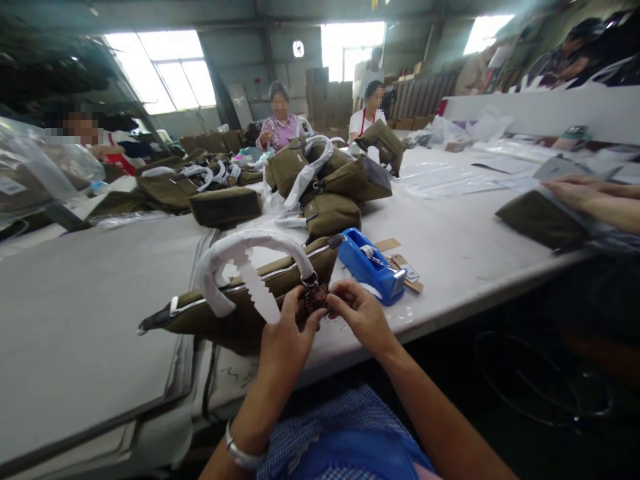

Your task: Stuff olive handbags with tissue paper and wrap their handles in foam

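Note:
An olive green bag (pixel 240 313) lies near the table's front edge, its silver zipper facing up and its handle (pixel 250 241) wrapped in white material. At the handle's right end, below a metal ring, hangs a small dark brown patterned piece (pixel 316 299). My left hand (pixel 289 333) pinches this piece from the left, close against the bag. From the right, the fingertips of my right hand (pixel 363 315) grip its other side. A white strip (pixel 263 297) hangs from the handle beside my left hand. The piece's exact shape is partly hidden by my fingers.
A blue tape dispenser (pixel 373 267) stands just right of the bag, with brown cardboard tags (pixel 407 270) beside it. More olive bags (pixel 330 173) are piled behind. At the right, another person's hands (pixel 575 193) hold an olive bag. Grey sheets (pixel 90 320) are stacked at the left.

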The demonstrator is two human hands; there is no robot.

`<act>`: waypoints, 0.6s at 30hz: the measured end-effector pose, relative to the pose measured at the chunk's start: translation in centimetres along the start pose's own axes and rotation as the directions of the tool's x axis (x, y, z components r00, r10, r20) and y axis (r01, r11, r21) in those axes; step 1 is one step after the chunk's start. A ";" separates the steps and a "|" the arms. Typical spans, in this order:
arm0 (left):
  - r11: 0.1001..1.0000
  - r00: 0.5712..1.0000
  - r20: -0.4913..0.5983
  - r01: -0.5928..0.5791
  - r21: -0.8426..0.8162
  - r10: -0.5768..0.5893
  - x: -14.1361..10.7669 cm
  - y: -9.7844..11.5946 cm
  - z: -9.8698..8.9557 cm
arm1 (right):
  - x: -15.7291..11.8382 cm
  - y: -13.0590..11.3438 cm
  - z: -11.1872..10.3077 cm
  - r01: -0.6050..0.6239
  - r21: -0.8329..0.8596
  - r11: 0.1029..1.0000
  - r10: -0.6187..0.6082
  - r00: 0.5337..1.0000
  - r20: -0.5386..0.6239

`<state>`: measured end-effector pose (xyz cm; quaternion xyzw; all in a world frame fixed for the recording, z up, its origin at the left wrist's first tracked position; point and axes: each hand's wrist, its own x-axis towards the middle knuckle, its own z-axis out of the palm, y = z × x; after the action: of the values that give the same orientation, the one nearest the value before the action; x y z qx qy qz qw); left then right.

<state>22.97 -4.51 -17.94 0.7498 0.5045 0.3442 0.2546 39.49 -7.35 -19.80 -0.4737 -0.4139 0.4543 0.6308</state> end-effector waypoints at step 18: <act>0.857 0.937 0.286 0.310 -0.410 -0.202 -0.4 -1.1 -0.4 | 0.1 -1.0 -1.5 0.298 -0.409 0.863 -0.325 0.946 0.005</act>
<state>21.95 -4.51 -18.58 0.6312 0.4738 0.3238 0.5218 41.14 -7.75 -19.15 -0.5349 -0.5493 0.2357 0.5972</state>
